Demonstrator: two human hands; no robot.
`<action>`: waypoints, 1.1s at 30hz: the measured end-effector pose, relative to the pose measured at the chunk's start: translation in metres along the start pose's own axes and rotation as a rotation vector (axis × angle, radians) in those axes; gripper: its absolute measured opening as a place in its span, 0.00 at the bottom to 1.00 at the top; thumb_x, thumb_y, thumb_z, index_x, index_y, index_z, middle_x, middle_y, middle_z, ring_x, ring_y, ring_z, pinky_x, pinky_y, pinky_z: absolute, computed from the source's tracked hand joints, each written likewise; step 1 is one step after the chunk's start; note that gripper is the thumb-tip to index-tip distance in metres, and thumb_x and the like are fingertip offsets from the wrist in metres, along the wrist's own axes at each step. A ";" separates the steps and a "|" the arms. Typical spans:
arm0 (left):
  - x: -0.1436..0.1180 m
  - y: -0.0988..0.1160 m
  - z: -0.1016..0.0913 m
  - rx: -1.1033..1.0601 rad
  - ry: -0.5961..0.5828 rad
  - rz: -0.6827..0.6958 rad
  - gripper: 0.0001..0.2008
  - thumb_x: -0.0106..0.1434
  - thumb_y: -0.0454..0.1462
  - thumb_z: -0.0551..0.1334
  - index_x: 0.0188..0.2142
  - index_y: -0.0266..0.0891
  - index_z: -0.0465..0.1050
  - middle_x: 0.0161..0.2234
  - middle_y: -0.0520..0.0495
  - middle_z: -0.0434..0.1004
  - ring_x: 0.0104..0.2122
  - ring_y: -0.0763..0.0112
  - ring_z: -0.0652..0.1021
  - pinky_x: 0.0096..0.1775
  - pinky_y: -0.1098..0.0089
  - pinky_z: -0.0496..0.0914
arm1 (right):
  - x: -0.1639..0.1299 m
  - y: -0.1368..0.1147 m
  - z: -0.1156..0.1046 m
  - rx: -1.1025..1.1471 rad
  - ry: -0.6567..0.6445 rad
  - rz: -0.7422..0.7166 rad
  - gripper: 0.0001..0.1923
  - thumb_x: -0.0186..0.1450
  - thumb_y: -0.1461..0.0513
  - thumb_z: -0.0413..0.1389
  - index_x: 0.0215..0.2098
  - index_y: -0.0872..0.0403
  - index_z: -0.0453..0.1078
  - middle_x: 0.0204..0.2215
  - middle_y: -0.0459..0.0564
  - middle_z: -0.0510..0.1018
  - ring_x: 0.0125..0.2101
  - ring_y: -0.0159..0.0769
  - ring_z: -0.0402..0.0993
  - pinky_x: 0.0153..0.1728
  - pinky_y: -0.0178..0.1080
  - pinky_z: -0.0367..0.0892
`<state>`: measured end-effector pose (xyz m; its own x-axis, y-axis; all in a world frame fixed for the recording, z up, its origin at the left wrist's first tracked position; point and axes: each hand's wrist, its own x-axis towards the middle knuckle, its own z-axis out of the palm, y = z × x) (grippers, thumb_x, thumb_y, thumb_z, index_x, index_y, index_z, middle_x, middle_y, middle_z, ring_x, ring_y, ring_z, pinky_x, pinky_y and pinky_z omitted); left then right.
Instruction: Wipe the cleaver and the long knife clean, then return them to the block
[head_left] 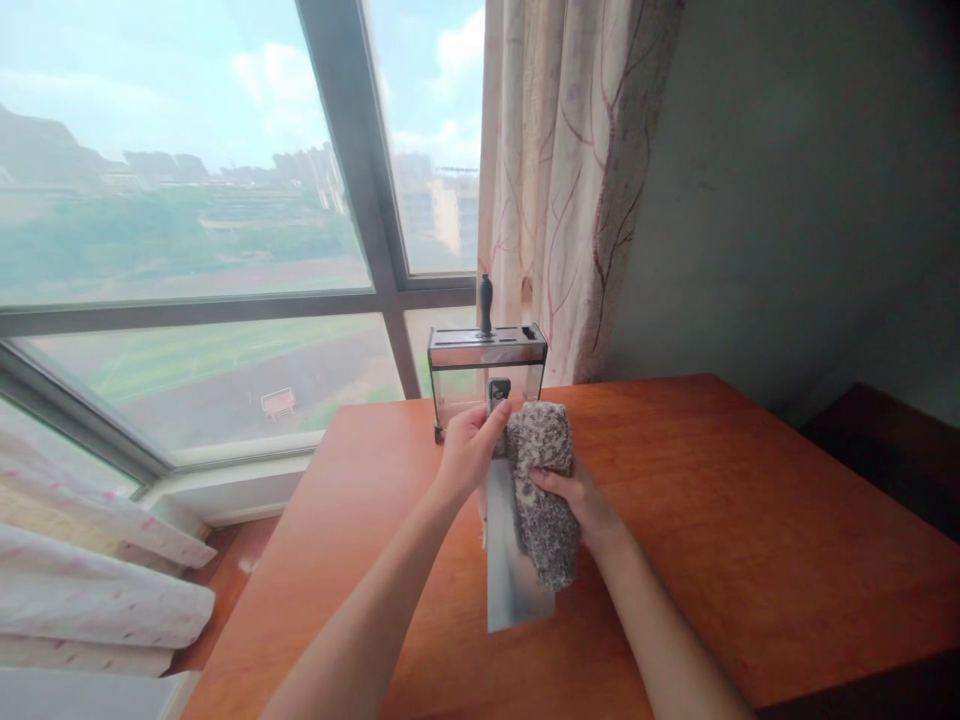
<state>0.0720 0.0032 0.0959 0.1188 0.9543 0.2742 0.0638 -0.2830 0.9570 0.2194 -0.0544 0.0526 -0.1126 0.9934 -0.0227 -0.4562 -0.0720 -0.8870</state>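
Note:
My left hand (pixel 469 450) grips the handle of a wide steel cleaver (pixel 510 580), blade pointing down toward me above the wooden table (pixel 750 540). My right hand (pixel 574 495) holds a grey speckled cloth (pixel 544 490) pressed against the right face of the blade; the cloth drapes over my fingers and hangs down. Just behind the hands stands a clear knife holder with a metal top (pixel 486 378), and one black handle (pixel 486 303) sticks up from a slot in it.
The table sits against a large window (pixel 187 250) at the left and back. A patterned curtain (pixel 570 180) hangs behind the knife holder. A grey wall is at the right, with a dark piece of furniture (pixel 892 450) beside the table. Folded pale fabric (pixel 90 580) lies lower left.

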 end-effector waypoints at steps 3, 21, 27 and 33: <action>0.002 0.005 -0.008 -0.013 0.101 0.003 0.23 0.57 0.51 0.61 0.18 0.39 0.60 0.17 0.55 0.56 0.20 0.76 0.59 0.22 0.73 0.52 | -0.001 0.002 0.005 0.019 -0.059 0.040 0.15 0.51 0.62 0.66 0.37 0.54 0.74 0.28 0.46 0.79 0.25 0.35 0.74 0.27 0.35 0.69; 0.011 0.008 -0.029 -0.265 0.324 -0.016 0.20 0.57 0.51 0.61 0.22 0.37 0.67 0.18 0.55 0.63 0.18 0.77 0.63 0.22 0.74 0.57 | 0.002 0.013 0.003 -0.126 -0.310 0.177 0.21 0.46 0.63 0.69 0.38 0.58 0.74 0.33 0.49 0.79 0.31 0.36 0.74 0.34 0.37 0.68; 0.001 0.001 -0.006 -0.124 0.250 -0.039 0.23 0.58 0.52 0.60 0.19 0.38 0.59 0.17 0.56 0.56 0.19 0.78 0.59 0.21 0.74 0.53 | 0.001 0.007 0.004 -0.053 -0.172 0.140 0.19 0.47 0.61 0.67 0.37 0.57 0.72 0.27 0.47 0.77 0.25 0.34 0.72 0.28 0.36 0.68; 0.005 0.000 -0.016 -0.110 0.250 -0.002 0.22 0.59 0.52 0.59 0.19 0.37 0.64 0.18 0.55 0.61 0.19 0.77 0.62 0.22 0.74 0.56 | 0.003 0.010 0.002 -0.066 -0.215 0.152 0.18 0.49 0.61 0.67 0.37 0.57 0.72 0.29 0.48 0.77 0.27 0.35 0.73 0.30 0.37 0.68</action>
<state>0.0564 0.0096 0.0990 -0.1303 0.9527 0.2745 -0.0459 -0.2824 0.9582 0.2123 -0.0526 0.0446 -0.3637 0.9292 -0.0660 -0.3621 -0.2063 -0.9090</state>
